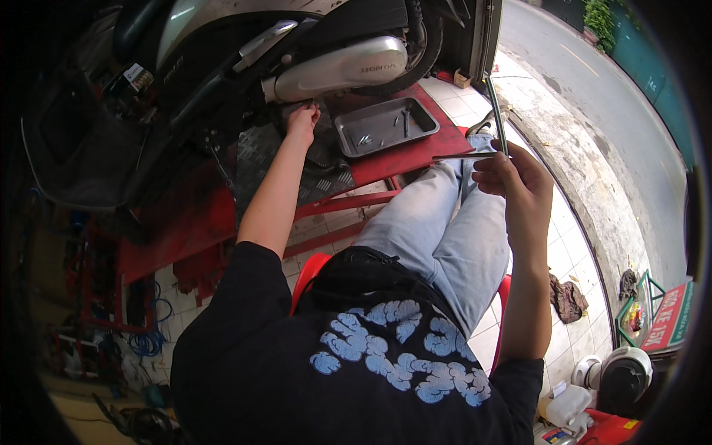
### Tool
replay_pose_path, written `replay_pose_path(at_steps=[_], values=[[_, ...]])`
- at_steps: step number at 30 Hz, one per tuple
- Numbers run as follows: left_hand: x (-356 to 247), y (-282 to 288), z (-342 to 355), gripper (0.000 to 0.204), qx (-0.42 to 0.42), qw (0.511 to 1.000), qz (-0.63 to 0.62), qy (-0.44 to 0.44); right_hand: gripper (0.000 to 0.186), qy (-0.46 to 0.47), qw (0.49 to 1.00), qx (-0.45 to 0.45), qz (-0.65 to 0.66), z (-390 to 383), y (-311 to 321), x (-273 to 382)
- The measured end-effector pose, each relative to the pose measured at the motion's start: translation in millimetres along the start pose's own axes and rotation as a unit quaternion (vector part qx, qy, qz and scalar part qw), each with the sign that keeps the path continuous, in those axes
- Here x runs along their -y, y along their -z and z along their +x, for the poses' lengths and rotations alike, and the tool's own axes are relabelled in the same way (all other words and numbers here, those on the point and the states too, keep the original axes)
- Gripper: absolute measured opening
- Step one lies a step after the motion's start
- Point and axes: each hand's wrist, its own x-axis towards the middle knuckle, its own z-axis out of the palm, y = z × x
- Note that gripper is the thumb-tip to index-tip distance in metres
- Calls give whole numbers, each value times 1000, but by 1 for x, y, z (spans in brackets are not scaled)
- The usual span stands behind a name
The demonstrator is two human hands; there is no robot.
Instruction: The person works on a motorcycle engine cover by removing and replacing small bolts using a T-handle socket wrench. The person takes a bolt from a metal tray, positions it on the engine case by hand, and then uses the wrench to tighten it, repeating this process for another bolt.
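Observation:
My left hand (pixel 302 123) reaches under the silver engine cover (pixel 341 70) of a scooter (pixel 200 67). Its fingers are curled together at the cover's lower edge, and what they pinch, if anything, is too small to tell. Raised over my right knee, my right hand (pixel 523 178) grips a thin metal T-handle wrench (pixel 496 111). One rod points up and away, another points left; the joint is partly hidden by my fingers. A grey metal tray (pixel 348 148) lies right of my left hand, holding several small bolts (pixel 365 139) and a dark slim tool (pixel 406 124).
The scooter stands on a red lift platform (pixel 378 169) with a black textured plate (pixel 256 163). A brown rag (pixel 568 298) lies on the tiles at right. Farther right are a red sign (pixel 667 315), a helmet (pixel 625 378) and a street (pixel 593 81). Blue hose (pixel 147 343) coils at left.

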Motion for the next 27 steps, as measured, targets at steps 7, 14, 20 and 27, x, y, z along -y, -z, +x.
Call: replay_pose_path(at_steps=[7, 14, 20, 27], values=[[-5, -1, 10, 17, -64, 994, -80, 40, 28, 4, 1000, 0, 11, -2, -3, 4], [-9, -21, 9, 17, -101, 982, -155, 37, 28, 1, 1000, 2, 10, -4, -1, 9], [12, -12, -9, 16, 13, 988, -151, -7, 28, 1, 1000, -2, 16, -5, 1, 8], [0, -9, 0, 15, -83, 995, 46, 32, 28, -3, 1000, -3, 10, -4, 0, 11]])
